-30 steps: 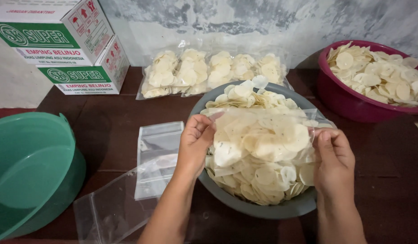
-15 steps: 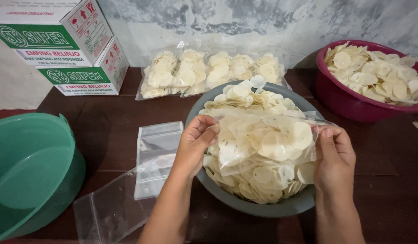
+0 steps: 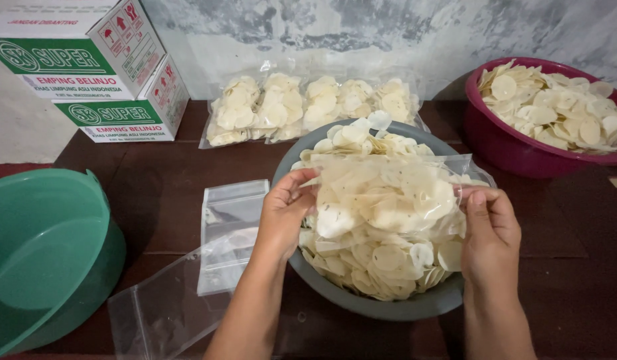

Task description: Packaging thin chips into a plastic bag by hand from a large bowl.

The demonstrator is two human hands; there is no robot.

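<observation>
The clear plastic bag of pale round chips (image 3: 388,200) has risen slightly since before, pinched at each end by the left hand (image 3: 285,213) and right hand (image 3: 492,233) over the grey round basin (image 3: 388,308).

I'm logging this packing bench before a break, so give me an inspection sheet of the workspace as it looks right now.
Surface: dark brown table, worn.
Job's things: clear bag of pale chips held flat over the grey basin, which is heaped with the same chips.
Clutter: empty clear bags left of the basin; green tub at left edge.
Grippers: left hand and right hand pinch the bag's two ends.
Cables: nothing seen.
Surroundings: filled bags along the wall, two stacked cartons, maroon basin of chips.
</observation>
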